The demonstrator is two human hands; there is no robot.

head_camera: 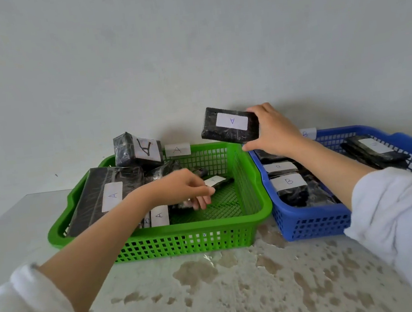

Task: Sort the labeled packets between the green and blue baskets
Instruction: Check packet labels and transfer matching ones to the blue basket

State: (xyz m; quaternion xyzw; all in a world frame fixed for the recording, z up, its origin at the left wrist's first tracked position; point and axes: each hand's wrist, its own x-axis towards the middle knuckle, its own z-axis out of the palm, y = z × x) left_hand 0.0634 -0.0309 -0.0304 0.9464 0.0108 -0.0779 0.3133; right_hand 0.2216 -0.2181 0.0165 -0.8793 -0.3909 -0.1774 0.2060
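Observation:
A green basket (196, 236) tagged A stands left of a blue basket (310, 223) tagged B. Both hold several black wrapped packets with white labels. My right hand (271, 130) grips a black packet labelled A (229, 125) in the air above the gap between the baskets, near their far rims. My left hand (185, 186) hovers inside the green basket over its bare middle, fingers loosely apart and pointing down, holding nothing. A small labelled packet (217, 181) lies just beyond its fingertips. A large A packet (106, 195) leans along the green basket's left side.
The baskets rest on a mottled white and brown tabletop (240, 285) against a plain pale wall (188, 55). A B-labelled packet (290, 187) fills the blue basket's near left, and another black packet (376, 151) lies at its far right.

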